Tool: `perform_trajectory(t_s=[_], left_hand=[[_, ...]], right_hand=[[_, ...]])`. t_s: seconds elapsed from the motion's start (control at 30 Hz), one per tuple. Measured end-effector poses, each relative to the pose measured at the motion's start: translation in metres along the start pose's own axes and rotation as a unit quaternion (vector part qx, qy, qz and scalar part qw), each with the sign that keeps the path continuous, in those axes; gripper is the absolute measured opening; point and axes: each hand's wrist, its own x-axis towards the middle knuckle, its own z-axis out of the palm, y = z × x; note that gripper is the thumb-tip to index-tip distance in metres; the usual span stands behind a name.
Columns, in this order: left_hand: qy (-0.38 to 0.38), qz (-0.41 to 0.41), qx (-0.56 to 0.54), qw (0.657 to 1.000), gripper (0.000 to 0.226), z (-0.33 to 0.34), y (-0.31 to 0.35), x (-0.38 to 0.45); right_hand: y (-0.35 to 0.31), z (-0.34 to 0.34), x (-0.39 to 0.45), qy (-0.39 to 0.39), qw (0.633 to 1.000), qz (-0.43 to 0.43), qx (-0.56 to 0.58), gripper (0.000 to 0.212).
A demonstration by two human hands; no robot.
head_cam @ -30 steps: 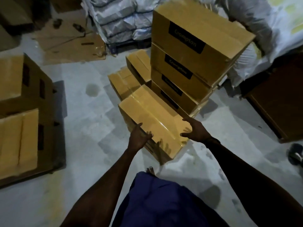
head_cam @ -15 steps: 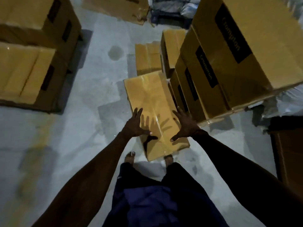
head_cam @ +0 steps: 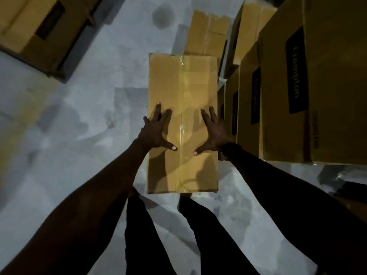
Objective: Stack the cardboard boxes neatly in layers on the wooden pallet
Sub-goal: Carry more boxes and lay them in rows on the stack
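1. Down at floor level, right in front of the person's legs, sits a sealed cardboard box (head_cam: 182, 124), its top flaps closed and a strip of clear tape running down the middle seam; nothing of its contents shows.
2. Left hand (head_cam: 155, 132) lies flat on the box top, fingers spread and straight, thumb angled toward the tape line.
3. Right hand (head_cam: 213, 133) mirrors it on the other side of the seam, palm down, fingers splayed, gripping nothing.
4. Just to the right stands a tall stack of boxes (head_cam: 317, 86), black labels on their sides, one reading "Crompton"; all are closed.
5. Whether the sealed box touches that stack cannot be told; a narrow dark gap shows between them.
6. Beyond the sealed box lies another low box (head_cam: 208, 32), its top taped shut and the tape torn in places.
7. Over at the upper left, more boxes (head_cam: 39, 26) sit together on the grey concrete floor (head_cam: 89, 116), flaps shut.
8. No pallet can be made out under any of them in this dim view.
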Motion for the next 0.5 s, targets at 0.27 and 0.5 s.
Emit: perform_trajectory(t_s=[0.27,0.5], left_hand=[[0.035,-0.013,-0.034,0.999,0.166,0.027,-0.014,0.005],[0.054,-0.047,-0.040,0.997,0.162,0.005,-0.008,-0.022]], right_hand=[[0.012,0.023,0.020,0.006,1.000,-0.011,0.021,0.173],[-0.017,0.018,0.014,-0.008,0.999,-0.017,-0.028,0.177]])
